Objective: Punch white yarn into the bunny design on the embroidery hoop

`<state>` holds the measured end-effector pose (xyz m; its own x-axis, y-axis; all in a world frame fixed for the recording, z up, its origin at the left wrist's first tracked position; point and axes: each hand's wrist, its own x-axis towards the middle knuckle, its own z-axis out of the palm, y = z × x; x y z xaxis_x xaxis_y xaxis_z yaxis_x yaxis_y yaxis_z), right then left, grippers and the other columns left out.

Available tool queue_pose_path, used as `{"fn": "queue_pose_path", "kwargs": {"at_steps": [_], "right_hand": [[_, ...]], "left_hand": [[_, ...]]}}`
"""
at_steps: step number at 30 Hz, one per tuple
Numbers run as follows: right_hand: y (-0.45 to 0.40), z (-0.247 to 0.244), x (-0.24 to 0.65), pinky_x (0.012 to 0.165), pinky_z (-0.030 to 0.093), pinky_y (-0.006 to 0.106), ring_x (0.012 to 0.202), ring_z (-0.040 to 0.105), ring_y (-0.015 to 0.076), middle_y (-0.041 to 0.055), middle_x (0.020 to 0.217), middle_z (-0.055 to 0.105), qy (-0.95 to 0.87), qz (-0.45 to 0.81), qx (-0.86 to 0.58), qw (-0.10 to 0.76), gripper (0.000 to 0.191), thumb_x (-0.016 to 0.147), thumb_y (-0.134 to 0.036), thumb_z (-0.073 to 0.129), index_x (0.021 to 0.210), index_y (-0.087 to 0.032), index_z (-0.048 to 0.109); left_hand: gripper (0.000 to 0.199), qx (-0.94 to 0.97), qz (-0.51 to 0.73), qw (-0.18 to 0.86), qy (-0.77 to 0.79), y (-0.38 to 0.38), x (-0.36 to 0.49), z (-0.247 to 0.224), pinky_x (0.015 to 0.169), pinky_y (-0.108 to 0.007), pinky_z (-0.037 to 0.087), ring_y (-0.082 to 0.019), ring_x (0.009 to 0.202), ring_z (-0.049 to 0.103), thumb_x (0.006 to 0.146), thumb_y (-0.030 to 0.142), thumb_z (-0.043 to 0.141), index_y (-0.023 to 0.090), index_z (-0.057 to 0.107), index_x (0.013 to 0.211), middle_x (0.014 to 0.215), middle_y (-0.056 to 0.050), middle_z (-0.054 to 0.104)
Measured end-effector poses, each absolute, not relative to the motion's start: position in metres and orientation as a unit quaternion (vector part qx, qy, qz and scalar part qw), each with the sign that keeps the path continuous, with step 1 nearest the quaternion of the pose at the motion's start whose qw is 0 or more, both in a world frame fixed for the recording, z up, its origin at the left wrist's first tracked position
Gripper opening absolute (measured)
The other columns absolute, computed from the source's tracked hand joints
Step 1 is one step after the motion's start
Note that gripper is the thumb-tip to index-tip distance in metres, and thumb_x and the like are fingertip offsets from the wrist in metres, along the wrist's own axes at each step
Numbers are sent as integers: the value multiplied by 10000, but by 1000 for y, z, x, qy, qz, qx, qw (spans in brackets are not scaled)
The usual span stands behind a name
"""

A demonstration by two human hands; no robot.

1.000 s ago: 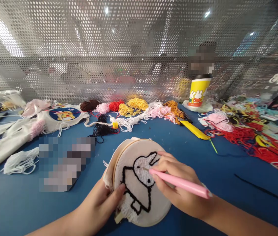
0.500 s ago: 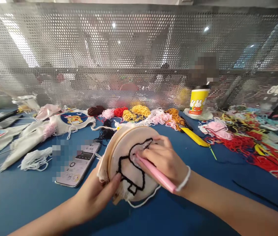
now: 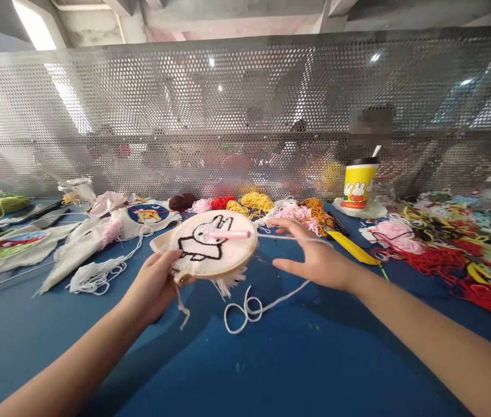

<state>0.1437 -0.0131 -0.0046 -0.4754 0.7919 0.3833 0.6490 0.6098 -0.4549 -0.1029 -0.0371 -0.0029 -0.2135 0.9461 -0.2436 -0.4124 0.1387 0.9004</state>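
Observation:
My left hand (image 3: 161, 284) grips the lower left edge of a round embroidery hoop (image 3: 239, 260). The cream cloth in it carries a black yarn outline of a rabbit (image 3: 206, 240), partly filled in pale yarn at the head. A pink punch pen (image 3: 234, 234) stands in the cloth, its back end toward the camera. To the right of the hoop, my right hand (image 3: 310, 255) is off the pen, fingers spread. White yarn (image 3: 252, 313) runs from the pen past this hand and loops on the blue table (image 3: 228, 376).
Yarn piles (image 3: 440, 255) cover the right side, near a yellow cutter (image 3: 352, 248) and a yellow cup (image 3: 359, 185). Finished cloth pieces (image 3: 19, 243) and white yarn (image 3: 98, 275) lie left. A perforated metal screen (image 3: 249, 116) stands behind the table.
My right hand has let go of the pink pen and moved right, fingers opening. The hoop has turned and tipped flatter, farther from me. The phone is no longer visible, and the view has tilted up.

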Motion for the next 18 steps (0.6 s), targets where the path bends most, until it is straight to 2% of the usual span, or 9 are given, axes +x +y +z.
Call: {"fn": "queue_pose_path", "kwargs": {"at_steps": [3, 5, 6, 8, 11, 12, 14, 16, 18], "right_hand": [[0, 2, 193, 911, 349, 403, 1137, 367, 266, 77, 1267, 363, -836, 108, -490, 221, 576, 664, -391, 564, 1183, -237, 367], [9, 8, 224, 865, 385, 341, 1106, 408, 252, 98, 1260, 380, -750, 92, -584, 296, 546, 711, -397, 500, 1200, -214, 342], [12, 11, 234, 826, 400, 339, 1102, 411, 263, 145, 1253, 377, -721, 79, -612, 317, 557, 744, -399, 443, 1227, -170, 289], [13, 11, 244, 807, 407, 349, 1091, 423, 274, 188, 1221, 404, -709, 76, -629, 310, 535, 770, -389, 399, 1221, -118, 303], [2, -2, 229, 886, 375, 403, 1066, 455, 284, 154, 1169, 480, -792, 116, -578, 162, 510, 661, -346, 566, 1117, -139, 469], [-5, -9, 219, 918, 353, 407, 1096, 431, 280, 123, 1193, 470, -809, 126, -557, 137, 520, 630, -331, 599, 1112, -169, 487], [-19, -21, 201, 899, 367, 460, 1129, 393, 300, 129, 1228, 436, -842, 119, -523, 55, 517, 654, -312, 575, 1140, -167, 474], [-34, -28, 188, 843, 414, 463, 1093, 431, 318, 155, 1193, 465, -860, 94, -502, 22, 424, 678, -305, 545, 1070, -143, 537], [-50, -28, 183, 769, 468, 400, 975, 534, 295, 155, 1070, 554, -885, 71, -459, 37, 258, 673, -276, 550, 885, -147, 623]], "left_hand": [[147, 283, 606, 564, 485, -38, -111, -3, 342, -173, 497, -93, 383, 551, 717, 13, 424, 81, 545, 667, 540, -36, 609], [146, 282, 600, 566, 490, -39, -113, -6, 338, -172, 496, -94, 376, 549, 713, 8, 426, 82, 545, 671, 532, -30, 602], [143, 285, 592, 571, 492, -40, -113, -7, 338, -175, 497, -99, 381, 554, 712, 9, 429, 83, 547, 679, 536, -31, 603], [142, 296, 571, 586, 492, -42, -109, -10, 349, -187, 502, -111, 408, 571, 716, 15, 431, 86, 554, 717, 565, -38, 617], [156, 312, 550, 601, 489, -47, -101, -12, 351, -189, 498, -107, 412, 568, 731, 18, 418, 93, 555, 743, 554, -24, 614], [157, 317, 544, 605, 487, -49, -98, -12, 348, -186, 495, -105, 410, 564, 733, 18, 416, 93, 553, 737, 536, -17, 606], [151, 327, 533, 612, 484, -54, -92, -13, 351, -193, 495, -111, 415, 566, 736, 21, 419, 93, 552, 743, 516, -14, 600], [144, 338, 521, 615, 486, -59, -88, -14, 363, -206, 499, -124, 434, 577, 736, 29, 427, 92, 551, 774, 535, -29, 615], [154, 342, 507, 618, 493, -64, -86, -18, 370, -216, 500, -133, 448, 587, 739, 36, 426, 96, 546, 815, 572, -42, 634]]}}
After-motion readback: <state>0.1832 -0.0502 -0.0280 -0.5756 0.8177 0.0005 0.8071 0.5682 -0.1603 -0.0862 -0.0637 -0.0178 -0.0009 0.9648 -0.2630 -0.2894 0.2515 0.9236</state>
